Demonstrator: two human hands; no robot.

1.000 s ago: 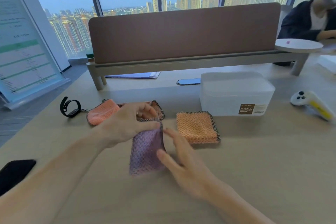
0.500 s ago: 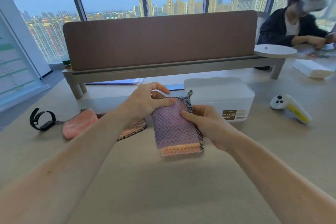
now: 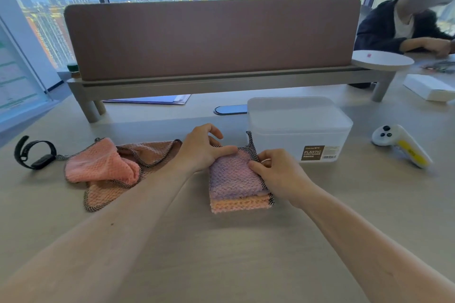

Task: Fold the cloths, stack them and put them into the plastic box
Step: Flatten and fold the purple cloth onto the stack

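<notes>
A folded purple cloth (image 3: 234, 176) lies on top of a folded orange cloth (image 3: 240, 205) in the middle of the table. My left hand (image 3: 199, 148) holds the purple cloth's far left corner, thumb on top. My right hand (image 3: 275, 174) grips its right edge with curled fingers. To the left lie a crumpled pink cloth (image 3: 101, 163) and, partly under it, an unfolded brownish-orange cloth (image 3: 147, 152). The translucent plastic box (image 3: 299, 128), lid on, stands just behind my right hand.
A black wristband (image 3: 32, 152) lies at the far left. A white and yellow controller (image 3: 401, 145) sits right of the box. A brown desk divider (image 3: 211, 36) on a raised shelf runs along the back. Another person sits at the far right behind a white plate (image 3: 382, 60).
The purple cloth was carried right from in front of the pink cloths and set down on the folded orange cloth. Both hands came along with it and now hold it there.
</notes>
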